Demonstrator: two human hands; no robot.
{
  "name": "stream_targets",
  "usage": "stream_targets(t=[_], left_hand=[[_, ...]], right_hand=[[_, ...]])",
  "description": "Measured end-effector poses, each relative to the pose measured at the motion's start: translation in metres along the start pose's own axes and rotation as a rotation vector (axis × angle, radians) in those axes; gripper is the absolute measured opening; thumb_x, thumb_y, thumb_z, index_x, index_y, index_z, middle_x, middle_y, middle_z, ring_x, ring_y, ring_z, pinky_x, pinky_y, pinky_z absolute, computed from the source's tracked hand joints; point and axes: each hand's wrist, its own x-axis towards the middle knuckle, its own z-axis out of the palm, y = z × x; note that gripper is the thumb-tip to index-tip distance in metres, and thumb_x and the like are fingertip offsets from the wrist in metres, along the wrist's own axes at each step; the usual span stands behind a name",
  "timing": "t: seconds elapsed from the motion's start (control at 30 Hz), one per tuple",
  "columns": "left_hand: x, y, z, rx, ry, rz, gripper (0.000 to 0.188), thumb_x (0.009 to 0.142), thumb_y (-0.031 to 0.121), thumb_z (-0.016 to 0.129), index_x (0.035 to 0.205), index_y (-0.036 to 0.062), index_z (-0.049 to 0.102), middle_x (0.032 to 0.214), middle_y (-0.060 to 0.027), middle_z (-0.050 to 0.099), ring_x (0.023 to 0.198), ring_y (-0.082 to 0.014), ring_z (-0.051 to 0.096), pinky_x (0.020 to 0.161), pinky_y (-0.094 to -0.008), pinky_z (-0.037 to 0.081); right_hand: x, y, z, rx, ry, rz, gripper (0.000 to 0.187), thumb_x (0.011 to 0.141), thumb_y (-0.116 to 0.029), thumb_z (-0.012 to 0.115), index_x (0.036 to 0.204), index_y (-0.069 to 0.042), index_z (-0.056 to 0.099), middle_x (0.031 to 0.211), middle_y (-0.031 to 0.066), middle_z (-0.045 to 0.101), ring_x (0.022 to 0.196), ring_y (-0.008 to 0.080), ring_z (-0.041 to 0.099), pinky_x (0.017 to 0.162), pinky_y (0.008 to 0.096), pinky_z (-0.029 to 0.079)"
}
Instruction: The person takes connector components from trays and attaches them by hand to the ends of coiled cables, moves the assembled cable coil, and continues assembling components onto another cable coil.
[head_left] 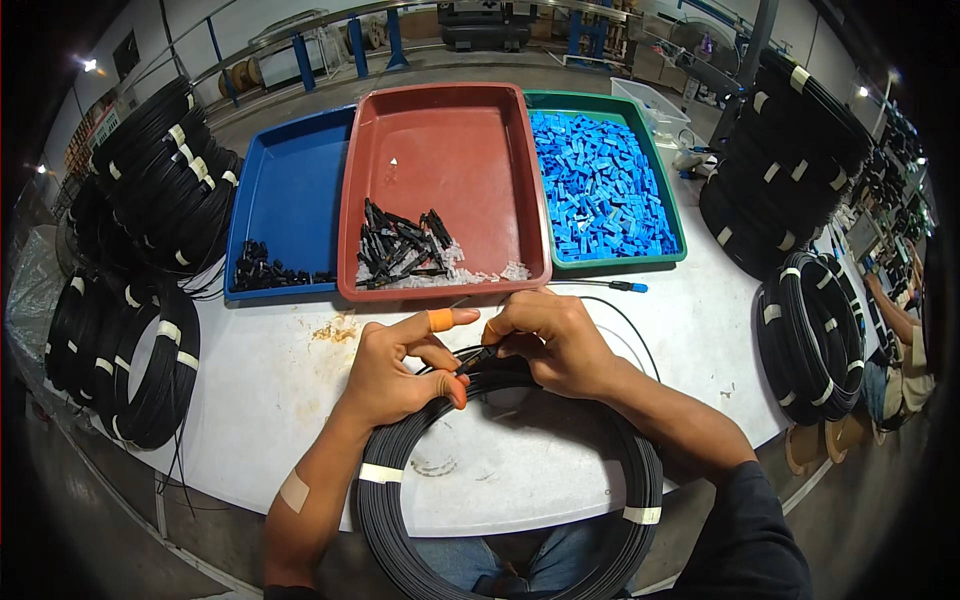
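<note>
Between my hands is a small black connector (474,361) at the end of a thin black cable. My left hand (392,370) pinches one end, its taped index finger stretched out above. The fingers of my right hand (556,342) are closed around the other end, partly hiding it. Under both hands lies a large coil of black cable (385,510), bound with pale tape bands and reaching past the table's near edge over my lap. A blue-tipped cable end (627,286) rests on the table beyond my right hand, its cable curving back toward the coil.
Across the table (270,400) stand a blue tray (295,175) with black parts, a red tray (450,140) with black and clear pieces, and a green tray (672,220) full of blue clips. Cable coils are stacked left (165,190) and right (790,160). People sit far right.
</note>
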Motion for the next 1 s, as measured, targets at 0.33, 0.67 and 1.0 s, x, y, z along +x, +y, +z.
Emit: stream_targets(t=[0.33, 0.67, 1.0], left_hand=[[0.0013, 0.0006, -0.0005, 0.063, -0.013, 0.046, 0.073, 0.064, -0.001, 0.091, 0.132, -0.0002, 0.064, 0.069, -0.0071, 0.074, 0.066, -0.0076, 0.068, 0.074, -0.0254, 0.056], [0.0019, 0.0018, -0.0024, 0.114, -0.028, 0.083, 0.071, 0.064, -0.002, 0.090, 0.131, 0.0010, 0.066, 0.071, -0.0078, 0.075, 0.067, -0.0091, 0.072, 0.073, -0.0233, 0.055], [0.0033, 0.0016, -0.0025, 0.088, -0.023, 0.075, 0.072, 0.064, -0.004, 0.089, 0.132, 0.0006, 0.066, 0.073, -0.0080, 0.076, 0.070, -0.0109, 0.074, 0.073, -0.0233, 0.056]], right_hand=[[-0.0013, 0.0010, 0.0010, 0.029, -0.018, 0.048, 0.021, 0.075, 0.008, 0.073, 0.094, -0.003, 0.071, 0.085, 0.0114, 0.071, 0.080, 0.0311, 0.069, 0.073, 0.0393, 0.052], [0.0012, 0.0030, 0.0025, 0.021, 0.006, 0.038, 0.024, 0.074, 0.014, 0.072, 0.091, -0.002, 0.071, 0.085, 0.0090, 0.072, 0.078, 0.0251, 0.070, 0.068, 0.0351, 0.053], [0.0012, 0.0014, 0.0007, 0.047, -0.002, 0.068, 0.025, 0.073, 0.016, 0.070, 0.090, -0.002, 0.072, 0.085, 0.0095, 0.072, 0.079, 0.0251, 0.071, 0.070, 0.0350, 0.054]])
